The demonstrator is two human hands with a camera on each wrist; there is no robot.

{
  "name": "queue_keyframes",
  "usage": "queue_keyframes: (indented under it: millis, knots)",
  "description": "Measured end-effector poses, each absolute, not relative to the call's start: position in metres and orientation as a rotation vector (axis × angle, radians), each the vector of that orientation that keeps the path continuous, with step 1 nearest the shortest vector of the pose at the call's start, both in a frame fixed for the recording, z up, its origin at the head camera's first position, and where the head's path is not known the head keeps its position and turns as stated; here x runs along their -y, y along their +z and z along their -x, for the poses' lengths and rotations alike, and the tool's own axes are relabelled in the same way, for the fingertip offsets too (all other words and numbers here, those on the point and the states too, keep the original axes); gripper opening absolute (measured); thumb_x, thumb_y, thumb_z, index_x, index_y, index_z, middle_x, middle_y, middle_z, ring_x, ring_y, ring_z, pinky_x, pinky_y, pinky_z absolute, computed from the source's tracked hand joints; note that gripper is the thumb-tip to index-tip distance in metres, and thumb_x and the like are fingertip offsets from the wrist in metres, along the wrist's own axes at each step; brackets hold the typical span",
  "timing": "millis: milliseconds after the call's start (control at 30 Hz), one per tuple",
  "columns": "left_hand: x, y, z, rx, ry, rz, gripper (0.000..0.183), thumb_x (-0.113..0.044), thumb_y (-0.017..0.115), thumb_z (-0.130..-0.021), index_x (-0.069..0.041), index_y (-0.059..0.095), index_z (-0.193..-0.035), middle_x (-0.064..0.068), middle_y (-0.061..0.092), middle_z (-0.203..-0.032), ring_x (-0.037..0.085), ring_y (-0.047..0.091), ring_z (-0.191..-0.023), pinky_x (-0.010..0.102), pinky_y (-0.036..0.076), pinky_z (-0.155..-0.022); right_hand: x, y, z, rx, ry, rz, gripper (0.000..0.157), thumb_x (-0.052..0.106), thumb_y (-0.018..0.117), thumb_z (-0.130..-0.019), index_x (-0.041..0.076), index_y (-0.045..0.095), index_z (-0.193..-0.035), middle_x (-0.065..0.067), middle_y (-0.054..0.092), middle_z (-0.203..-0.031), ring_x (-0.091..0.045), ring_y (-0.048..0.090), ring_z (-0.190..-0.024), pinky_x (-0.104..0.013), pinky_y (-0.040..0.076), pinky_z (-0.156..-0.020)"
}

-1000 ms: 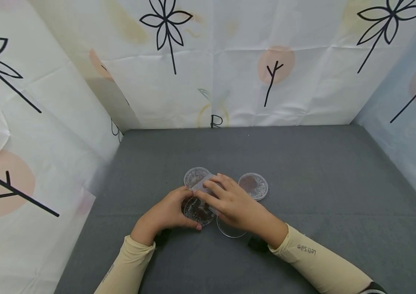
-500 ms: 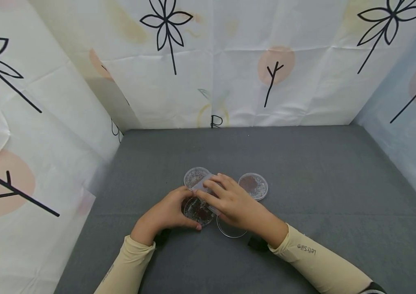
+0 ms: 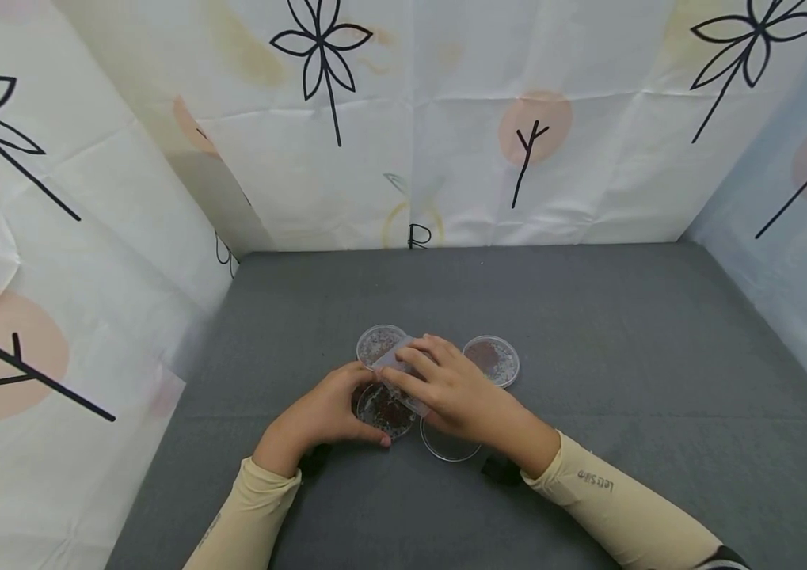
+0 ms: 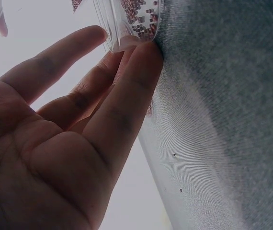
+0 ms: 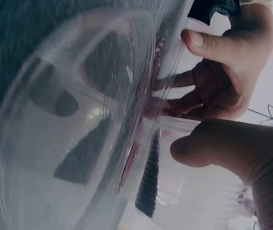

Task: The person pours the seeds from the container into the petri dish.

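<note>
My left hand (image 3: pixel 328 408) holds the rim of a clear round dish (image 3: pixel 385 413), thumb on the near side and fingers on the far side. Small reddish-brown grains (image 4: pixel 135 14) lie inside that dish. Above its right side, my right hand (image 3: pixel 456 388) grips a frosted, translucent plastic container (image 3: pixel 390 358), tilted over the dish. The right wrist view shows its ribbed wall (image 5: pixel 189 196) behind my thumb; what it contains is unclear. Behind the held dish stands another grain-filled dish (image 3: pixel 377 340), partly covered by the container.
A third dish with brown grains (image 3: pixel 492 360) sits beyond my right hand. Below that hand lies a clear round dish or lid (image 3: pixel 449 450), seemingly without grains. Grey cloth (image 3: pixel 588 332) covers the table, and patterned fabric walls (image 3: pixel 460 174) enclose the back and sides.
My right hand and the translucent container have shifted very slightly, showing a little more of the container's near end. The left hand and dishes stay put.
</note>
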State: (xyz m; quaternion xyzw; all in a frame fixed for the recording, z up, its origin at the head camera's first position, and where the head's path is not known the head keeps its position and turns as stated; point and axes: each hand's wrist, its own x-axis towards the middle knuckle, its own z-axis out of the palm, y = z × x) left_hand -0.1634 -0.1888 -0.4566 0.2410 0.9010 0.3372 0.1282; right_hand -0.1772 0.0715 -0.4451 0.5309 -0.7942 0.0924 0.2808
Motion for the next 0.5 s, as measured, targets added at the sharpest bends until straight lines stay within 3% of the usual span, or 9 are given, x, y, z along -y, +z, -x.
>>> queue_keyframes:
  millis: [267,500]
  knots:
    - [0.189,-0.455,0.161,-2.614,0.995,-0.667,0.089,-0.042,0.102,-0.069,-0.006,0.066,-0.142,0.010,0.063,-0.139,0.030,0.063,-0.126,0.052,0.054,-0.106,-0.082,-0.436,0.184,2.175,0.276,-1.388,0.084,0.014,0.093,-0.069,0.012,0.059,-0.146,-0.012,0.060,-0.138,-0.032,0.055,-0.131,-0.051,0.047,-0.115]
    - [0.189,-0.456,0.162,-2.625,0.991,-0.674,0.090,-0.042,0.103,-0.067,-0.007,0.067,-0.142,0.008,0.063,-0.140,0.027,0.062,-0.127,0.051,0.052,-0.109,-0.099,-0.422,0.195,2.312,0.482,-1.118,0.090,0.038,0.096,-0.068,0.008,0.059,-0.144,-0.014,0.065,-0.133,-0.034,0.062,-0.123,-0.052,0.055,-0.100]
